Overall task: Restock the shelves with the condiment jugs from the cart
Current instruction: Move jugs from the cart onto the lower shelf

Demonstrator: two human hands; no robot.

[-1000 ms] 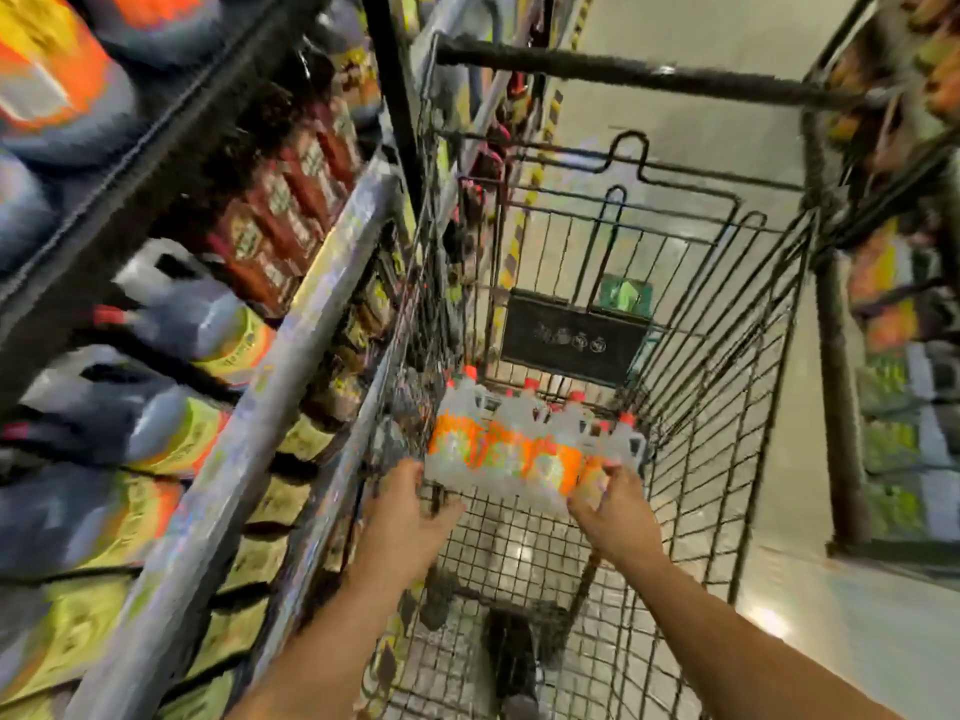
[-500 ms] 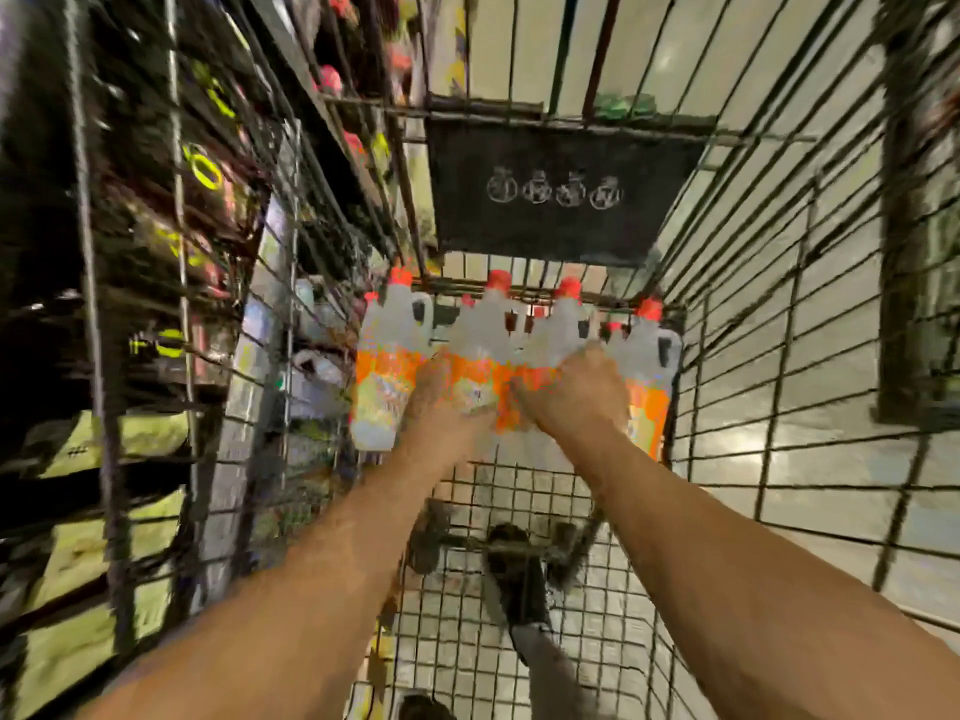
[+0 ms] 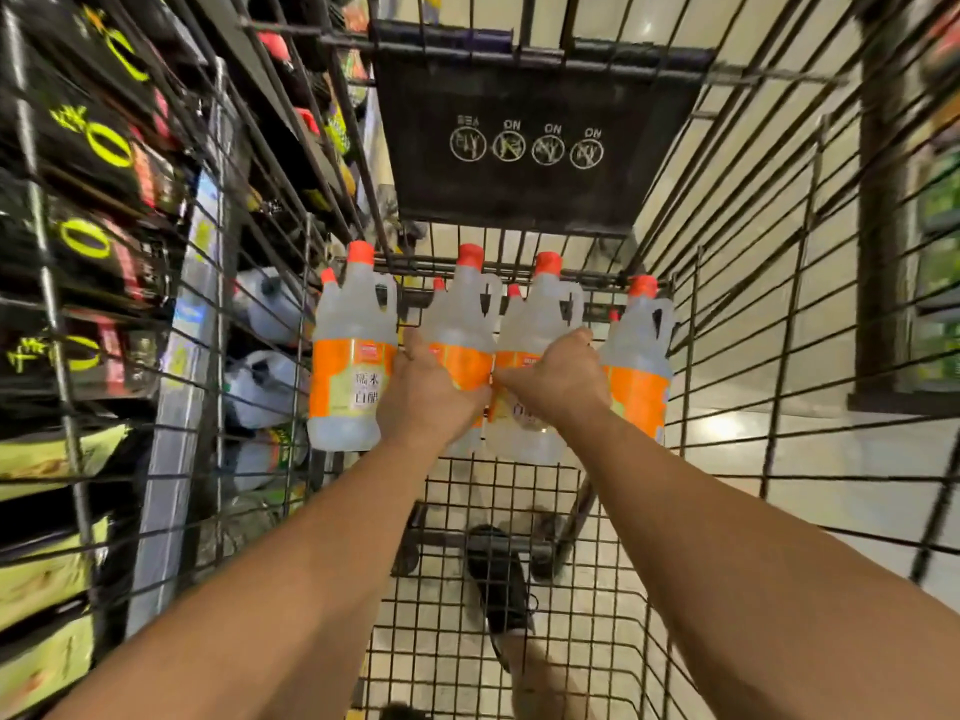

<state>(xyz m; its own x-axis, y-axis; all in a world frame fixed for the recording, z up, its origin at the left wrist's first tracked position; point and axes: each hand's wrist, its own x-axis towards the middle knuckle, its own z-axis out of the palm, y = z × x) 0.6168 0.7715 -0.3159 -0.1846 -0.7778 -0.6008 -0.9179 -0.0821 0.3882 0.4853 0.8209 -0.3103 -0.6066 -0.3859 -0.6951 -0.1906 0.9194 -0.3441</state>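
Several clear condiment jugs with red caps and orange labels stand in a row at the far end of the wire cart (image 3: 737, 314). My left hand (image 3: 428, 389) grips the second jug from the left (image 3: 460, 324) around its label. My right hand (image 3: 563, 379) grips the third jug (image 3: 540, 314) around its middle. The leftmost jug (image 3: 350, 366) and the rightmost jug (image 3: 641, 356) stand untouched beside them. More red caps show behind the front row.
Shelves (image 3: 176, 407) on the left, seen through the cart's wire side, hold similar jugs (image 3: 265, 387) lying down and dark and yellow packages. A black sign flap (image 3: 524, 148) hangs at the cart's far end. My shoe (image 3: 498, 584) shows below the cart floor.
I have leaned deep into the cart. Both hands moved forward from the cart floor onto the middle jugs and closed around them; their grip tightened over the last half second.
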